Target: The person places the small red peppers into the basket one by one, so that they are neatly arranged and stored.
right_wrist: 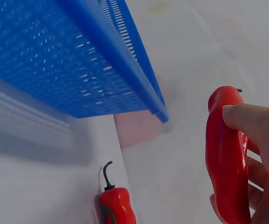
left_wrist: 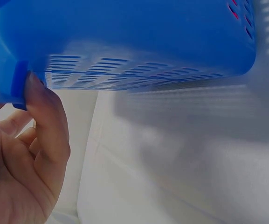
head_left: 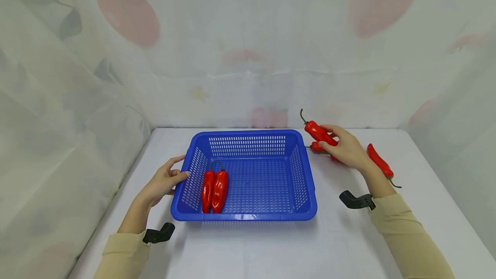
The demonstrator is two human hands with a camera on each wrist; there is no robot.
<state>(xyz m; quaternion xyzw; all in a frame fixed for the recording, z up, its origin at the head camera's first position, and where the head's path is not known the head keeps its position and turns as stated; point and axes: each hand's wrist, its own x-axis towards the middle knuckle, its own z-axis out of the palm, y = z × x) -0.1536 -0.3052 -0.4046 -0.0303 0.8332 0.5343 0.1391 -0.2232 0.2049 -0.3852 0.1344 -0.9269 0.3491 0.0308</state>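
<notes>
A blue plastic basket (head_left: 244, 217) stands in the middle of the head view, with two red chili peppers (head_left: 220, 190) side by side at its left end. My left hand (head_left: 164, 181) grips the basket's left rim between thumb and fingers, as the left wrist view also shows. To the right of the basket, my right hand (head_left: 348, 149) pinches a red chili pepper (right_wrist: 227, 156), its stem pointing up and left in the head view. Below that one, another red pepper (right_wrist: 120, 207) lies on the table, partly hidden by the hand in the head view.
Farther right on the white table (head_left: 248, 253) lies a single red pepper (head_left: 379, 160), its stem toward me. A pale patterned curtain (head_left: 232, 55) hangs behind the table and along both sides. Black wrist mounts (head_left: 354, 200) sit on both sleeves.
</notes>
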